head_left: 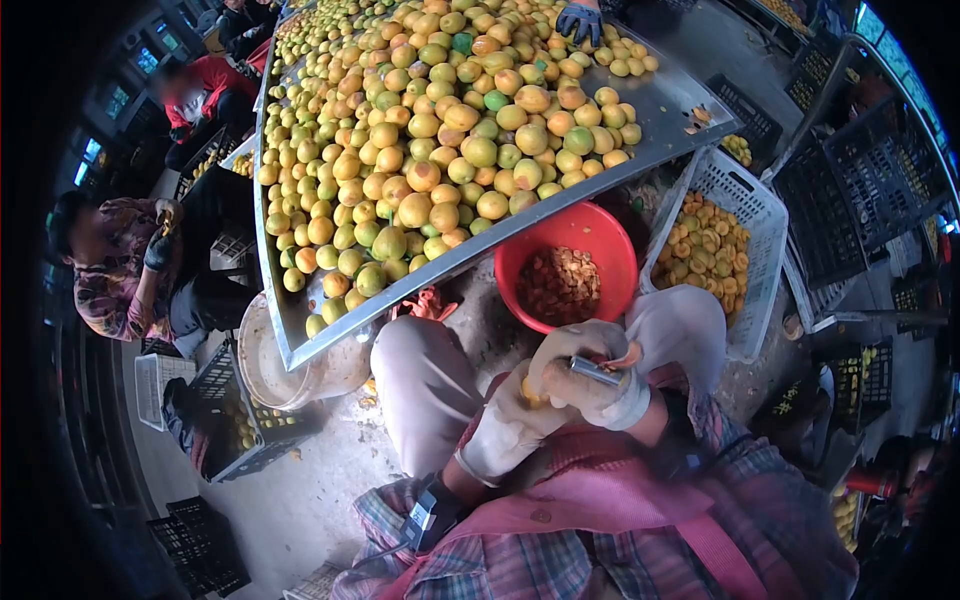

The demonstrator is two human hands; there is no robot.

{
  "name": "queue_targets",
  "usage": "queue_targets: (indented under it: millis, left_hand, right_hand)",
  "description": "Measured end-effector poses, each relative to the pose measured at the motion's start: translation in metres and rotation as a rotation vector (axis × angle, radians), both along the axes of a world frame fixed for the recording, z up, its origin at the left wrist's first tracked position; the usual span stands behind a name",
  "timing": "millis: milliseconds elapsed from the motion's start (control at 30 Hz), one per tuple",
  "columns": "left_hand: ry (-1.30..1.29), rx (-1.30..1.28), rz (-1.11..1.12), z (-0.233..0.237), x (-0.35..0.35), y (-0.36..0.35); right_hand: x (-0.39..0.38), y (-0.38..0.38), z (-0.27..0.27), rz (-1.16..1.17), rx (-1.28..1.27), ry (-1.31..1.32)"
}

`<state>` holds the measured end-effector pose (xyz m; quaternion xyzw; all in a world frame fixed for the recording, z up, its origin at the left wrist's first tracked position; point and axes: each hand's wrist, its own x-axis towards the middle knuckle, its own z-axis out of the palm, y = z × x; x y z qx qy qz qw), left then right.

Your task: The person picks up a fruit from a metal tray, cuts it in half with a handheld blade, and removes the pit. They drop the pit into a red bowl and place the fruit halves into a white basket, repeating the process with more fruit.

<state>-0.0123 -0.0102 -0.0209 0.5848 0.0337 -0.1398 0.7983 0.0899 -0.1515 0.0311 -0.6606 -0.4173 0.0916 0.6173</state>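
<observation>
Pink apron (570,505) over plaid clothing (440,575), nearest the camera. Just beyond, close together above the lap: left hand (500,432) in a pale glove, curled around a yellow fruit (532,390), largely hidden by fingers; right hand (612,403), likewise gloved, clasped about a metal tool (597,371), with an orange sliver (628,356) beside it, seemingly peel or flesh. Working edge of the tool not distinguishable; contact with the fruit likewise impossible to tell.

For sound handling, judged from this posture: seat the fruit deep in the left palm, fingertips clear of the tool's path. Brace both wrists low, move the tool in short, light strokes, and turn the fruit rather than forcing the right wrist. Grip firmly but without squeezing; juicy flesh likely to slip or bruise against damp fabric.

Directly ahead, red basin (620,240) containing brownish pieces (563,287); to its right, white crate (772,235) of fruit. Beyond, metal table (460,262) with heaped yellow-green fruit (420,180); at the far side, co-worker's gloved hand (580,22).
</observation>
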Motion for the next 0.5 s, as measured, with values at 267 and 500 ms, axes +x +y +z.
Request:
queue_targets:
  millis: [267, 500]
  left_hand:
    - [0.084, 0.080, -0.055, 0.024, 0.011, -0.009]
    - [0.050, 0.087, -0.110, 0.017, 0.009, -0.008]
  right_hand:
    - [0.013, -0.002, -0.008, 0.087, 0.478, 1.008]
    - [0.016, -0.004, -0.018, -0.018, 0.515, 1.307]
